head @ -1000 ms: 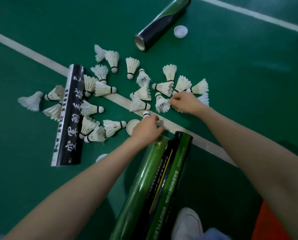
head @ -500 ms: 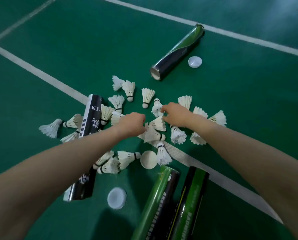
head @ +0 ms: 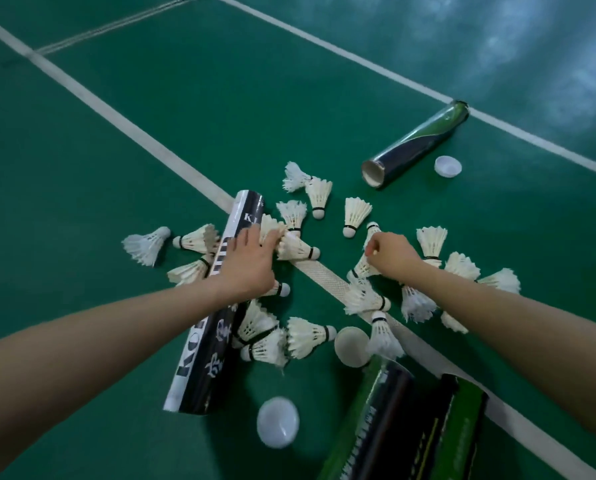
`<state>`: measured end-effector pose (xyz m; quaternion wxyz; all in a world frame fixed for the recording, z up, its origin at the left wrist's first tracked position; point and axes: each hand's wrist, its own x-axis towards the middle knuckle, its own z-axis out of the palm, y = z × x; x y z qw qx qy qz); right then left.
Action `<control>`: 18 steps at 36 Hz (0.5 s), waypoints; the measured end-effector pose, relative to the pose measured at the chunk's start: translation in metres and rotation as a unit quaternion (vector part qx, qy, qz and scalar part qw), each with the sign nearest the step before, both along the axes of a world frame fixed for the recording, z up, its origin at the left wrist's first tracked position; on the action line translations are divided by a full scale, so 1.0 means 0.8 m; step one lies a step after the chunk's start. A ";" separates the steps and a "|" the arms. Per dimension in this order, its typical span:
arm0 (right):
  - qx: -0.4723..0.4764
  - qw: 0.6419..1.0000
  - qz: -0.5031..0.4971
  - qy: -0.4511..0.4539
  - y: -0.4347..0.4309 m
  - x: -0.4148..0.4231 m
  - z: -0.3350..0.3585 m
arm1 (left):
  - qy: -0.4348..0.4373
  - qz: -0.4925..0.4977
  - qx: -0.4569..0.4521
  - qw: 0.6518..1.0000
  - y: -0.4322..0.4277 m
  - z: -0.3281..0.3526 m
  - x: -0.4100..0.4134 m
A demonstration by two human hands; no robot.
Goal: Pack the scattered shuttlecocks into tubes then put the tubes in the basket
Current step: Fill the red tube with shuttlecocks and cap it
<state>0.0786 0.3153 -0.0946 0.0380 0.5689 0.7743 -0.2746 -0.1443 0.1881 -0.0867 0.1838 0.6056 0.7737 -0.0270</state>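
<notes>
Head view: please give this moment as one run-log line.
phase: gathering | left grip: fingers straight, touching shuttlecock | right grip: curled, hold unclear

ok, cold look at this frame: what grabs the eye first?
The scatter of white shuttlecocks on the green court floor, mid-frame, spread across a white line. Both arms reach into it: the left hand lies over a black-and-white tube among them, and the right hand is curled over shuttlecocks further right. An open dark tube with a white cap beside it lies apart at upper right.
</notes>
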 end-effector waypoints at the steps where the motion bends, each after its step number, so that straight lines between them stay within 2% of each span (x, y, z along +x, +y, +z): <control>1: 0.010 1.000 0.017 0.010 -0.003 -0.002 0.003 | -0.016 0.041 0.000 0.999 -0.011 -0.009 -0.007; 5: 0.048 0.994 0.074 0.060 -0.018 -0.005 0.012 | -0.072 0.200 -0.002 0.977 -0.043 -0.037 -0.029; 7: 0.053 0.992 0.076 0.090 -0.023 -0.007 0.012 | -0.105 0.239 0.006 0.965 -0.049 -0.041 -0.037; 10: 0.038 0.990 0.059 0.120 -0.026 -0.011 0.004 | -0.128 0.246 0.014 0.961 -0.050 -0.051 -0.049; 13: 0.020 0.993 0.052 0.107 -0.027 -0.015 -0.004 | -0.136 0.254 -0.001 0.958 -0.048 -0.053 -0.058; 18: 0.012 0.991 0.058 0.116 -0.038 -0.021 -0.007 | -0.173 0.273 0.036 0.946 -0.042 -0.036 -0.051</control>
